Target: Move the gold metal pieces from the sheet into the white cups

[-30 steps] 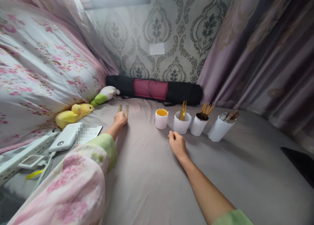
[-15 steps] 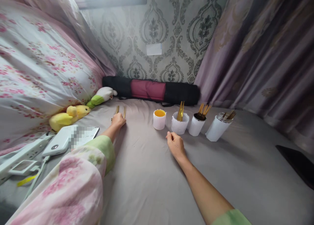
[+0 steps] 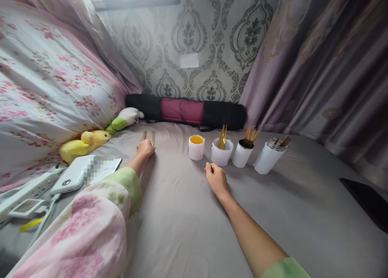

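Note:
My left hand [image 3: 146,148] is closed around thin golden sticks [image 3: 148,135] whose tips stick up past the knuckles, out on the grey sheet [image 3: 182,213]. My right hand [image 3: 216,179] rests on the sheet with fingers curled in, just in front of a row of white cups. The leftmost cup [image 3: 196,147] has an orange inside and no sticks. A second cup [image 3: 222,151] and a third cup [image 3: 241,152] hold golden sticks. A tilted clear jar [image 3: 268,157] on the right holds dark sticks.
A black and maroon roll bag [image 3: 185,111] lies along the patterned wall. Yellow and green plush toys [image 3: 87,142], a white power bank [image 3: 71,176], a phone and a power strip [image 3: 18,193] sit at the left by floral bedding. Curtains hang on the right.
Both hands stay where they were. The view has shifted slightly, nothing else has moved.

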`<state>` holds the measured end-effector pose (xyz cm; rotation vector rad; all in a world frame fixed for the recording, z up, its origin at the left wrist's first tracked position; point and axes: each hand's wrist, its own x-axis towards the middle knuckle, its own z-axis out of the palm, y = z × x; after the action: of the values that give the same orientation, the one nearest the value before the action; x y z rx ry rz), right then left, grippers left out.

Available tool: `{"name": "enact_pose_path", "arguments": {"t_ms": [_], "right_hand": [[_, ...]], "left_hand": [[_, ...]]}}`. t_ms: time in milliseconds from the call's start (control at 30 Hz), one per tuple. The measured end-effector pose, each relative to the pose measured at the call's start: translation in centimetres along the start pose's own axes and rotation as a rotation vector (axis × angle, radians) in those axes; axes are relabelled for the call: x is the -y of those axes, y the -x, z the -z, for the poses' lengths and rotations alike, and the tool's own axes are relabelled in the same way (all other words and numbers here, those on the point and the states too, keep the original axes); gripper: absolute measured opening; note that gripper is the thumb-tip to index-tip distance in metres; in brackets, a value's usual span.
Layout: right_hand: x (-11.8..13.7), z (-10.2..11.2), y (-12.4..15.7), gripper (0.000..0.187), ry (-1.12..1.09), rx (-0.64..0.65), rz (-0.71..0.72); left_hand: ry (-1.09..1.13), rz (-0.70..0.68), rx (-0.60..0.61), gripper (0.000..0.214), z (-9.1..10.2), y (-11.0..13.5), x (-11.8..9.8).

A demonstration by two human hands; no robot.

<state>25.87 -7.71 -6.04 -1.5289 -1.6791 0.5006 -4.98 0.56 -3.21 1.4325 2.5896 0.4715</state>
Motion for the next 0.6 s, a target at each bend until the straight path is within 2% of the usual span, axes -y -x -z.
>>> {"name": "enact_pose_path", "arguments": {"t_ms": [133, 600], "right_hand": [[-0.06, -0.03, 0.01, 0.039, 0.000, 0.002, 0.002], [-0.01, -0.02, -0.11, 0.038, 0.012, 0.019, -0.018]], "left_hand": [[-0.010, 0.040, -0.002, 0.025, 0.19, 0.15, -0.21], [0.025, 0.044, 0.006, 0.021, 0.66, 0.35, -0.38]]}}
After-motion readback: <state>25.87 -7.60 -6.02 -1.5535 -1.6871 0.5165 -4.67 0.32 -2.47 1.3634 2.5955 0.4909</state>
